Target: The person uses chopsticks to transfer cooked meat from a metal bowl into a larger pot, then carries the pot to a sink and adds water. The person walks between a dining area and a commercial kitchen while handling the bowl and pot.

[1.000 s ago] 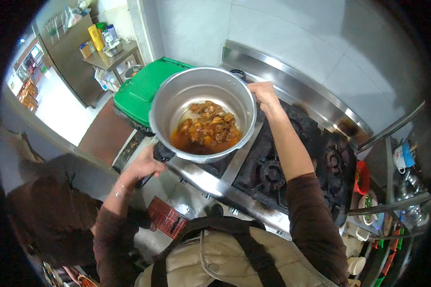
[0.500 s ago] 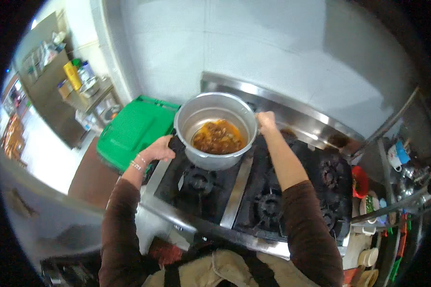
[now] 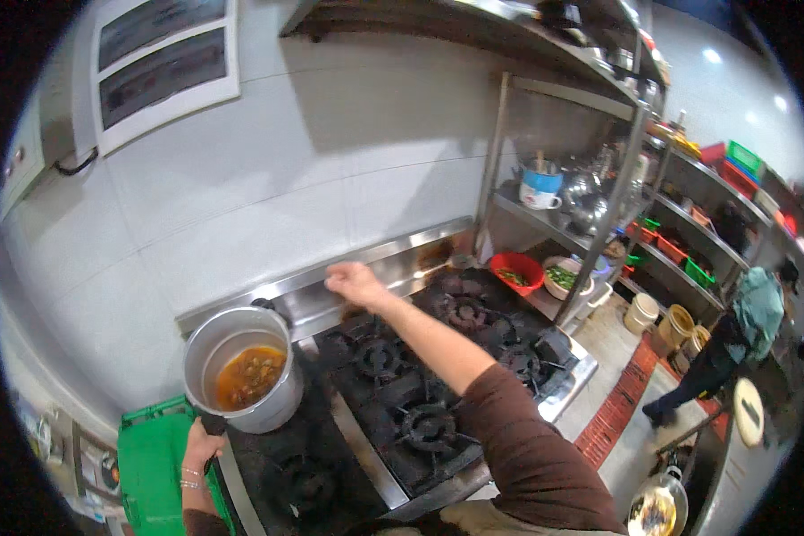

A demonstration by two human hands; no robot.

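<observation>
A deep silver pot [image 3: 288, 393] stands on the back left of the black gas stove [image 3: 429, 427], with an orange-brown stew [image 3: 252, 377] in its bottom. My left hand [image 3: 202, 447] is closed around the pot's dark near handle [image 3: 213, 423]. A second dark handle [image 3: 272, 308] shows on the pot's far side, with no hand on it. My right hand [image 3: 354, 282] is in the air over the stove's back edge, to the right of the pot. Its fingers are curled in, and I see nothing in them.
A green lidded bin [image 3: 156, 460] stands left of the stove. Right of the burners are a red bowl [image 3: 518, 271] and a pale bowl of chopped greens [image 3: 565, 277], under a metal shelf rack [image 3: 590, 237]. A person [image 3: 743, 326] stands at the far right near several buckets [image 3: 641, 313].
The view has swung right. My right hand has let go of the pot's far handle and moved right. My left hand, loose beside the near handle before, is now closed on it.
</observation>
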